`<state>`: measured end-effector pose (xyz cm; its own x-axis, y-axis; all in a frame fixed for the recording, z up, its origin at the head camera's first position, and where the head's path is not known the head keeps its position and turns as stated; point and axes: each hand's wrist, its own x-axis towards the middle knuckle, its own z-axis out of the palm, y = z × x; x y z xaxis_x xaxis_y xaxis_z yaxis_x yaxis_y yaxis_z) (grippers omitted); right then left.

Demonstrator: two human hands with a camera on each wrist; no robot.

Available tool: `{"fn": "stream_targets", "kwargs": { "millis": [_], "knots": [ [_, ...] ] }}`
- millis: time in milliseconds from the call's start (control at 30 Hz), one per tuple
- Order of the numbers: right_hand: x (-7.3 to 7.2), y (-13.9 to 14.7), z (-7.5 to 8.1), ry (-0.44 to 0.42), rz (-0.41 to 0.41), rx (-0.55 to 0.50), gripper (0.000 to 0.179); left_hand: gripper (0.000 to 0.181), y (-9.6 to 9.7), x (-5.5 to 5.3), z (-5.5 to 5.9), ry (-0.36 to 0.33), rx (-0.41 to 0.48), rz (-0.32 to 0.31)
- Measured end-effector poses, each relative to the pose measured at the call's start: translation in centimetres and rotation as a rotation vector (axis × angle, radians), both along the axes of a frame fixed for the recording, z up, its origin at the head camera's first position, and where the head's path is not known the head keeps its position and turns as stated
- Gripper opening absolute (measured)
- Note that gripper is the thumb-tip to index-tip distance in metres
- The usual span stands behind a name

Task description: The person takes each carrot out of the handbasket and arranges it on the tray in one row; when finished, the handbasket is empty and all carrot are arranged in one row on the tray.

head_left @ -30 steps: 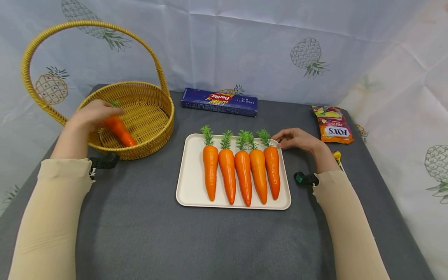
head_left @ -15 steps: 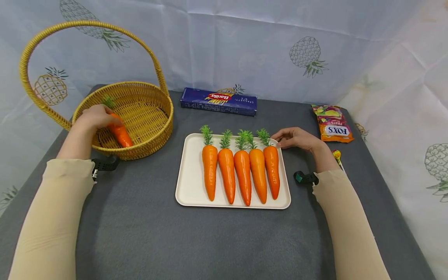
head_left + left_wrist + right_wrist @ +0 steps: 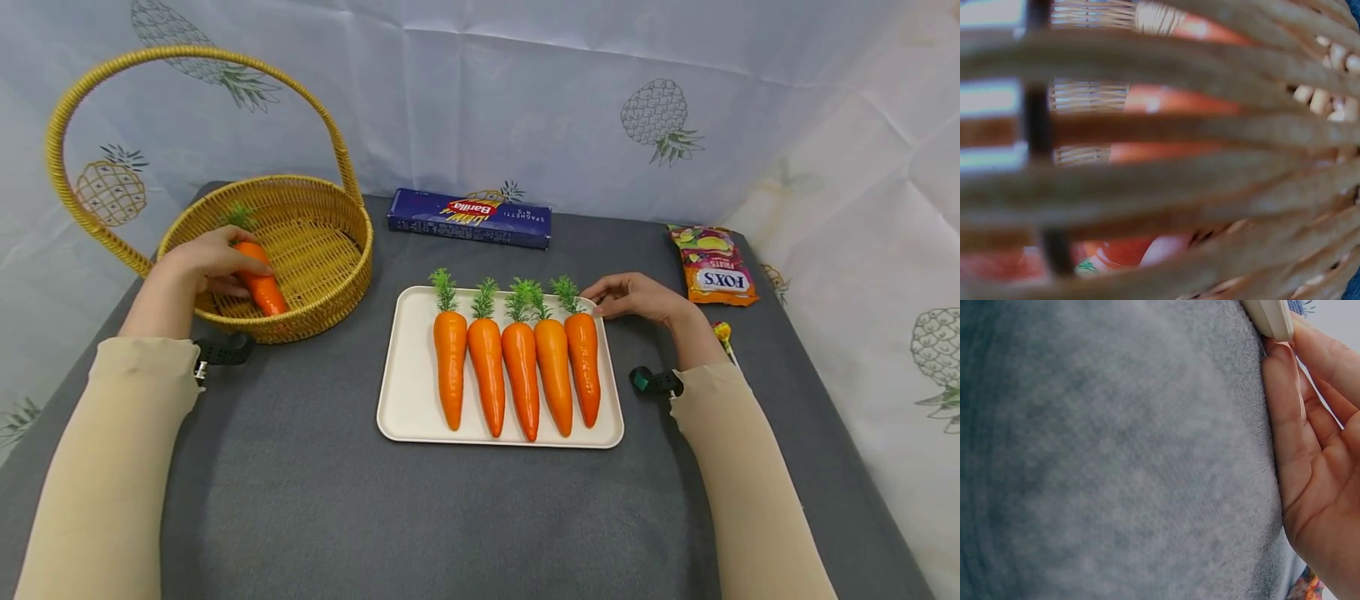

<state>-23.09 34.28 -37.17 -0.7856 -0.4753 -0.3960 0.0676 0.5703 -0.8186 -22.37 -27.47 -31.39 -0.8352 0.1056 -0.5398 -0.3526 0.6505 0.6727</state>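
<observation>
My left hand (image 3: 210, 260) reaches inside the yellow wicker basket (image 3: 352, 271) and holds an orange carrot (image 3: 266, 290), fingers over its thick end. This carrot lies slanted, green top toward the back and tip near the front rim. In the left wrist view, basket strands (image 3: 1116, 181) cover most of the scene, with orange carrot (image 3: 1169, 100) showing between them. My right hand (image 3: 636, 298) pinches the far right corner of a cream tray (image 3: 408, 400); the right wrist view shows thumb and fingers at the tray's edge (image 3: 1275, 322). Several carrots (image 3: 521, 375) lie side by side on the tray.
A blue spaghetti box (image 3: 470, 218) lies at the back beside the basket. At the right stand a Fox's sweets bag (image 3: 712, 267) and a lollipop (image 3: 723, 335) close to my right wrist. The basket's tall handle (image 3: 187, 52) arches over its opening.
Inside the basket, my left hand has lowered and shifted slightly with the carrot, and more of its green top shows. The right hand and tray have stayed still.
</observation>
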Motion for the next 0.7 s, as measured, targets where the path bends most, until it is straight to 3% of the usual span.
{"fn": "stream_targets", "kwargs": {
  "millis": [233,533,700],
  "knots": [
    [0.0,0.0,0.0,0.002,0.000,0.004,0.044,0.082,-0.1,-0.3,0.2,0.024,0.037,0.042],
    [-0.1,0.0,0.0,-0.004,-0.001,0.004,0.044,0.081,0.2,-0.6,1.0,0.148,0.065,0.156],
    [0.0,0.1,0.0,-0.003,-0.003,0.004,0.045,0.084,0.4,-0.6,1.6,0.161,0.104,0.161]
  ]
}}
